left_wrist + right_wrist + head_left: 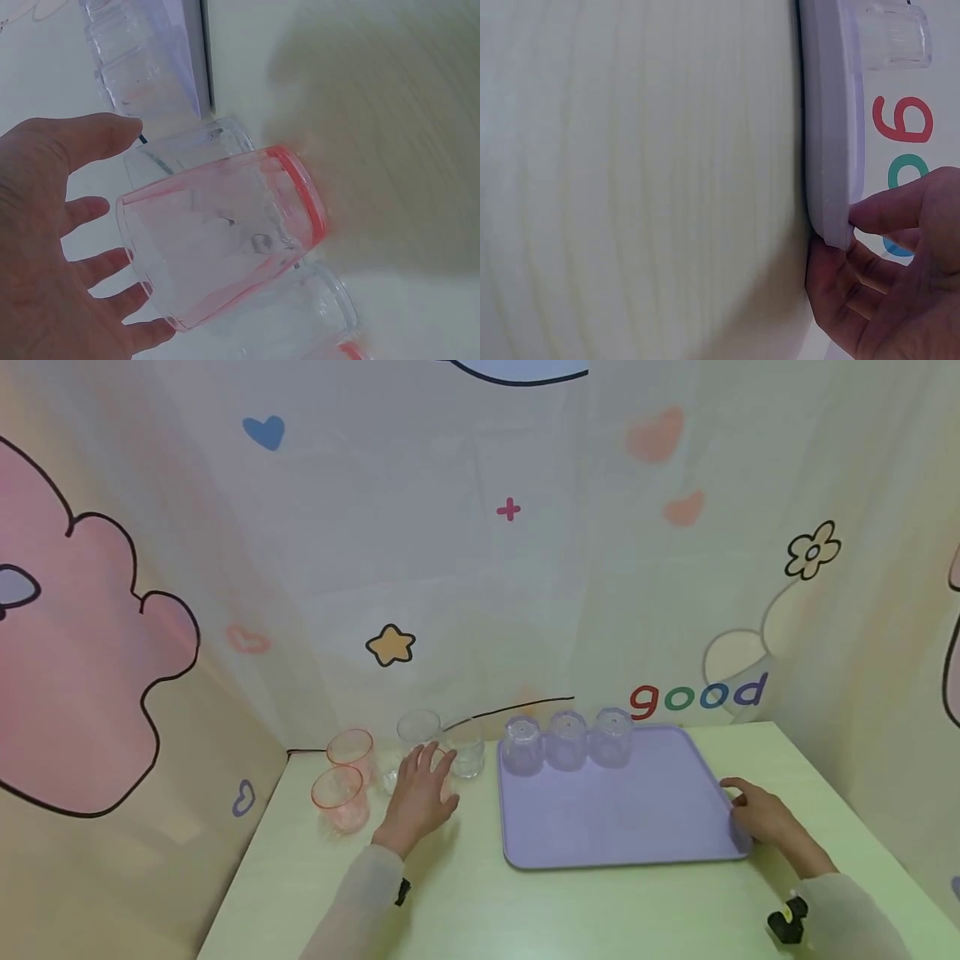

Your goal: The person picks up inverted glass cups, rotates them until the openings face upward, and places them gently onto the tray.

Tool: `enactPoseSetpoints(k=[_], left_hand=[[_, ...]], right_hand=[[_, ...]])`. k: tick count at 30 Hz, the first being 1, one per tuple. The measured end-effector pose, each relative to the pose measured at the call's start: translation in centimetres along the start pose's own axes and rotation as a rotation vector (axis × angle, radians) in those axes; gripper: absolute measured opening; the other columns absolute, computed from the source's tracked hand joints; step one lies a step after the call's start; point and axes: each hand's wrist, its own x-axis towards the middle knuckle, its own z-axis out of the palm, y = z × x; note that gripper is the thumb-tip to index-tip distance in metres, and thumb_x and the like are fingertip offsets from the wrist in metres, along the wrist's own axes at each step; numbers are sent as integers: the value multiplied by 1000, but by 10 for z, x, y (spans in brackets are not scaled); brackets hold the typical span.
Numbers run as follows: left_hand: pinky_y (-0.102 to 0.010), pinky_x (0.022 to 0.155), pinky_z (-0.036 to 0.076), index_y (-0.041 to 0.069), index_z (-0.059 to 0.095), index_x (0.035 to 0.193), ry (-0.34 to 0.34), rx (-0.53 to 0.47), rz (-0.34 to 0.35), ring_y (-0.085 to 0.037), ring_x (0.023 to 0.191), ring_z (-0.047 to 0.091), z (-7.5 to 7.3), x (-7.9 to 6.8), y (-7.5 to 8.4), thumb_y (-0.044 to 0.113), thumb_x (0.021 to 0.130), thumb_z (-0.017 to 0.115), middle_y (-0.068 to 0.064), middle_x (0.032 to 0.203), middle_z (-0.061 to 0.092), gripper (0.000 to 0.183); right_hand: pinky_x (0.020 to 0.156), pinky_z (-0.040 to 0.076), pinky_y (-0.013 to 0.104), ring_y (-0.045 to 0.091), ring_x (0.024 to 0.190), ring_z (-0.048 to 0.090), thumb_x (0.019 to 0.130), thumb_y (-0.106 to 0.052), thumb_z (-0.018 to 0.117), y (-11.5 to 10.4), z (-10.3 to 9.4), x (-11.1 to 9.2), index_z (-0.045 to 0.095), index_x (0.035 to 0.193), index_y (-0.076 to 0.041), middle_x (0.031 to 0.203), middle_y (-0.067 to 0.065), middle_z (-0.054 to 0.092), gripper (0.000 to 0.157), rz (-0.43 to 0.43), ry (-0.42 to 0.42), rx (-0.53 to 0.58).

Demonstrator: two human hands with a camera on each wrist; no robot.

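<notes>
My left hand [416, 802] reaches over a pink-tinted glass [225, 232] that stands upright on the table. Its fingers are spread, and in the left wrist view the fingertips are right at the glass's rim. Clear glasses [468, 756] stand just behind and beside that one. At the tray's near right corner, my right hand [772, 822] grips the edge of a purple tray [600, 818]. In the right wrist view its thumb lies on top of the rim, with the other fingers curled underneath. Three clear purple-tinted glasses [567, 743] stand upside down along the tray's back left edge.
Two pink glasses with red rims [341, 802] stand upright at the table's left. A printed cloth [465, 568] hangs behind the table and down both sides. The pale table [570, 914] extends in front of the tray and to its right.
</notes>
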Motion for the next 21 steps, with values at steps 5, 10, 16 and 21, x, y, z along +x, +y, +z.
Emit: enactPoseSetpoints(k=[5, 10, 16, 21], left_hand=[[-59, 115, 32, 8, 55, 145, -16, 4, 1, -46, 140, 36, 2, 1, -2, 27, 88, 81, -24, 152, 40, 66], [-62, 114, 32, 9, 56, 144, -25, 4, -7, -45, 139, 37, 2, 1, -5, 28, 87, 82, -23, 152, 40, 65], [-65, 109, 36, 11, 57, 143, -31, -5, -14, -46, 138, 37, 1, 2, -9, 25, 85, 85, -22, 150, 43, 66], [-65, 108, 37, 13, 55, 144, -60, 5, -23, -50, 137, 37, 3, 6, -15, 22, 81, 88, -24, 147, 43, 72]], right_hand=[[57, 49, 35, 26, 72, 59, 88, 4, 48, 0, -1, 1, 44, 133, 15, 103, 34, 61, 47, 4, 4, 1], [57, 49, 35, 27, 74, 59, 88, 3, 49, -1, -1, 0, 43, 133, 15, 102, 35, 60, 47, 8, -2, 0], [58, 49, 35, 28, 76, 59, 88, 3, 49, 1, -1, 0, 43, 134, 15, 103, 35, 60, 48, 23, -8, -4], [58, 49, 35, 28, 75, 59, 87, 3, 48, 1, 0, 1, 42, 134, 15, 104, 35, 60, 49, 31, -13, 0]])
